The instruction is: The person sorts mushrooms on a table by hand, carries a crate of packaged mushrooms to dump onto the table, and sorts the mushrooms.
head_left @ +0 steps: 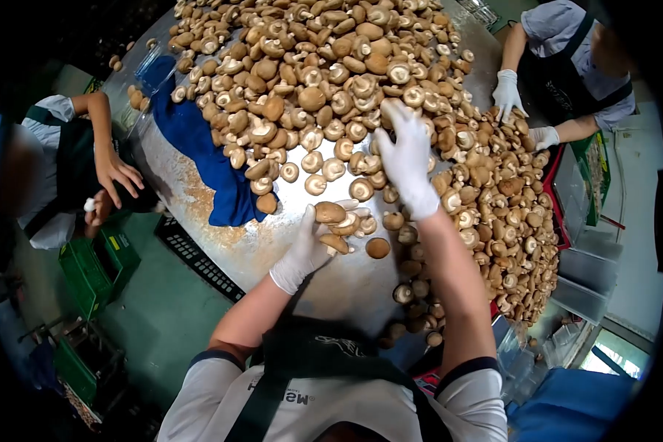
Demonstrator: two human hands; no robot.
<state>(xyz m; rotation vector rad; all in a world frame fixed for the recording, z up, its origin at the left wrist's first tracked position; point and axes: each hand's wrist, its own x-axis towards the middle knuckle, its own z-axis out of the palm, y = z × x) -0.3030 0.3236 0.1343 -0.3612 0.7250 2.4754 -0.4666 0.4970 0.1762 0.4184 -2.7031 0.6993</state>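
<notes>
A large heap of brown-capped shiitake mushrooms (309, 98) covers the far side and right of the metal table (331, 283). In a white glove, my left hand (306, 250) is closed around several mushrooms (330, 213) low over the near part of the table. My right hand (407, 158), also gloved in white, reaches over the heap's near edge. Its fingers are stretched out and apart, the tips among the mushrooms, and I see nothing gripped in it. One loose mushroom (378, 248) lies cap up between my forearms.
A blue cloth (199, 166) lies along the table's left part. At the left, a person's bare hand (116, 168) is near green crates (99, 269). A co-worker's gloved hand (507, 96) touches the heap at the right, beside a red crate (556, 195). A black crate (199, 258) stands below the table's left edge.
</notes>
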